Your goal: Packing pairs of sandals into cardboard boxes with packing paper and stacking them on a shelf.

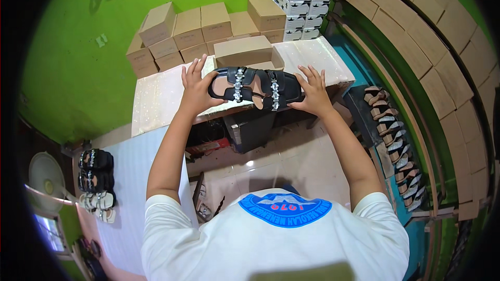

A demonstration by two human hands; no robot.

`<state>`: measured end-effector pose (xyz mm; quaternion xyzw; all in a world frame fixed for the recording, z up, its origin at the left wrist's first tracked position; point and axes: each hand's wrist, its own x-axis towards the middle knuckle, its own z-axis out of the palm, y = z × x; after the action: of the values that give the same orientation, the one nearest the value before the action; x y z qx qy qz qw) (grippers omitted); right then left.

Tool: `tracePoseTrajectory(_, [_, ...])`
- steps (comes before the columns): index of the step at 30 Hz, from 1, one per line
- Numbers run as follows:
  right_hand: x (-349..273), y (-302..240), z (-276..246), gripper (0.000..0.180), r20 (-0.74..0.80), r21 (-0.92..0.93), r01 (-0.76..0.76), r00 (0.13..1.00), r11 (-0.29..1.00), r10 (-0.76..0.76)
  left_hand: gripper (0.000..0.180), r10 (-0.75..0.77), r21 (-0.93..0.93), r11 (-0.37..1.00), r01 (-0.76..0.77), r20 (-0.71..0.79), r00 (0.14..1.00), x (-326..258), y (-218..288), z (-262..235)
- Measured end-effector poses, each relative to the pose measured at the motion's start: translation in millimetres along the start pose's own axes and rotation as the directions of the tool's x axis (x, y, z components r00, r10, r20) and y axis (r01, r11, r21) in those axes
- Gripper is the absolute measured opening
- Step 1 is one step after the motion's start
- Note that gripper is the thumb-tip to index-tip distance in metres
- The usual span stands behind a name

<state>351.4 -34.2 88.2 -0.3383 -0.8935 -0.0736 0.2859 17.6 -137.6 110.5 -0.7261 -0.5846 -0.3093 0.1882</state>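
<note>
A pair of black sandals (263, 80) with clear jewelled straps and tan insoles is held up between both hands, above the near edge of the table. The two sandals lie together, one pointing each way. My left hand (197, 91) grips the left end with the thumb on the sandal and the other fingers raised. At the right end, my right hand (315, 92) grips in the same way, thumb and fingers spread around it. Just behind the sandals stands an open cardboard box (242, 49); its inside is partly hidden by them.
Closed cardboard boxes (187, 28) are stacked along the table's back. White patterned boxes (298, 8) rise at the far right. On the left table sit black sandals (96, 161) and white sandals (99, 205). A shelf at right holds several sandals (398, 148) in a row.
</note>
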Motion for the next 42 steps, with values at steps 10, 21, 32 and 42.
tracePoseTrajectory(10, [94.1,82.8,77.1,0.085,0.135,0.091,-0.001,0.991,0.996,-0.012,0.074,-0.169,0.093,0.983,0.161,0.082,0.982,57.5,-51.5,84.4])
tracePoseTrajectory(21, [171.7,161.4,174.2,0.085,0.473,0.297,-0.033,0.873,0.954,-0.117,0.074,-0.373,0.148,0.928,0.342,0.416,0.829,89.1,-107.7,176.1])
tracePoseTrajectory(32, [181.7,154.3,210.3,0.081,0.611,0.114,0.134,0.772,0.984,-0.176,0.073,-0.432,0.317,0.901,0.297,0.592,0.68,90.8,-110.8,202.0])
tracePoseTrajectory(42, [133.5,167.8,215.0,0.112,0.578,0.177,-0.401,0.782,0.899,0.234,0.103,-0.682,0.168,0.689,0.705,0.48,0.552,54.3,-118.9,195.8])
